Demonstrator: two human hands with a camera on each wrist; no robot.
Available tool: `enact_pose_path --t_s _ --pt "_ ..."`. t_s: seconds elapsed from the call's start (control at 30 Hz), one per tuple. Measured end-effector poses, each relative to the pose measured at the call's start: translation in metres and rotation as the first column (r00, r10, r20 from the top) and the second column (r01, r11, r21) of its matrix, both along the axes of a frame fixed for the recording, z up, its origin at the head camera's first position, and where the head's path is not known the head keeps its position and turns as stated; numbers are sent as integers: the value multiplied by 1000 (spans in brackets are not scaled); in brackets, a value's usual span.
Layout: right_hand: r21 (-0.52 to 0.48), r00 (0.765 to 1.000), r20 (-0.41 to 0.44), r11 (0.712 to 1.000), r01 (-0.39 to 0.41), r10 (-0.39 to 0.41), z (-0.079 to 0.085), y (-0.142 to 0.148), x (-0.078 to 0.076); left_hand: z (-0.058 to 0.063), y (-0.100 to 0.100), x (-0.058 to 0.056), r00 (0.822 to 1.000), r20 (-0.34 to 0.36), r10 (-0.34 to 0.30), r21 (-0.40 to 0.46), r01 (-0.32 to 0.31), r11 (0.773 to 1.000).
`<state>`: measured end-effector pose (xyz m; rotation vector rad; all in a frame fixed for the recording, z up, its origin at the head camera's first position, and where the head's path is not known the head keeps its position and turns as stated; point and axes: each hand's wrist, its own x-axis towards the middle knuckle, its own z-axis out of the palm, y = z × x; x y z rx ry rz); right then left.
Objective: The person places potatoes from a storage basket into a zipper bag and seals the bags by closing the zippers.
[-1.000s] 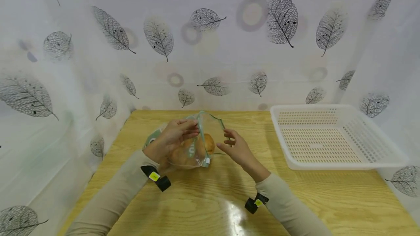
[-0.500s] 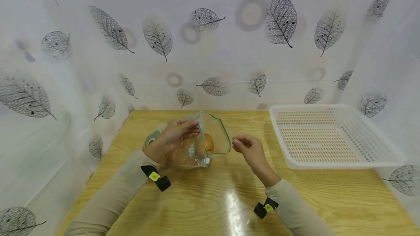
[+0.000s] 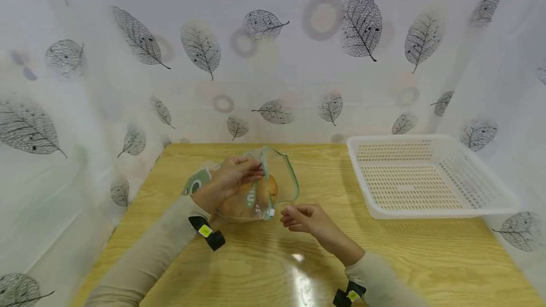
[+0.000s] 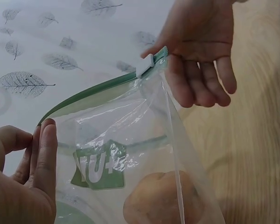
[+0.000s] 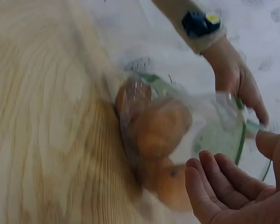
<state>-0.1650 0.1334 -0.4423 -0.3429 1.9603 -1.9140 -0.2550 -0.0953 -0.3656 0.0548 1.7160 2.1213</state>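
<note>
1. Head view, nearest: the right hand (image 3: pixel 313 226) was just beside the white slider (image 3: pixel 271 212), its fingers loosely bent and holding nothing.
2. Beyond it, the left hand (image 3: pixel 230 176) pinched the upper part of the green rim (image 3: pixel 295 174) between thumb and fingers.
3. The clear bag (image 3: pixel 250 197) lay on the table (image 3: pixel 239 269) in front of the person, left of centre, round brown items (image 3: pixel 272 186) inside. Its long axis ran roughly left to right, the gaping mouth pointing to the person's right.
4. The step in hand looked like a reach for the slider; the next move seemed to call for a right-hand pinch on it, the rim held steady.
5. Farther right stood a white basket (image 3: pixel 443 213); behind everything hung a leaf-patterned curtain (image 3: pixel 273 60).
</note>
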Motion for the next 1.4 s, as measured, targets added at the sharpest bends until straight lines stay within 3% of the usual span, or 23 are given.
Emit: enact_pose_path --t_s 0.2,0.37,0.53,0.67,0.8,0.97,1.07,1.23,1.4 --pt "-43 998 -33 998 -51 50 5 -22 9 -5 7 1 999 -28 -33 -69 31 997" --pt "-101 1000 -28 995 -8 6 3 -32 11 -6 11 1 997 -58 -52 -106 45 993" --pt "-75 998 -18 996 51 -53 2 -35 15 -2 10 -3 991 -83 -104 -150 91 985" --pt "-40 999 -20 998 49 -50 0 -32 18 13 3 -14 985 -111 -131 -124 117 985" --pt "-3 998 -49 999 33 -33 -1 -28 21 30 -2 -32 972 -170 -160 -113 142 983" --pt "57 998 -63 998 27 -23 -2 -25 24 46 3 -55 956 -230 -184 -223 132 966" --pt "83 997 -73 996 13 -7 -3 -24 24 50 7 -68 930 -268 -253 -341 154 927" --pt "109 995 -103 994 -4 16 -4 -24 24 44 18 -87 879 -259 -399 -515 224 828" --pt "104 995 -101 995 -7 18 -6 -24 26 31 32 -97 820 -174 -545 -646 322 692"
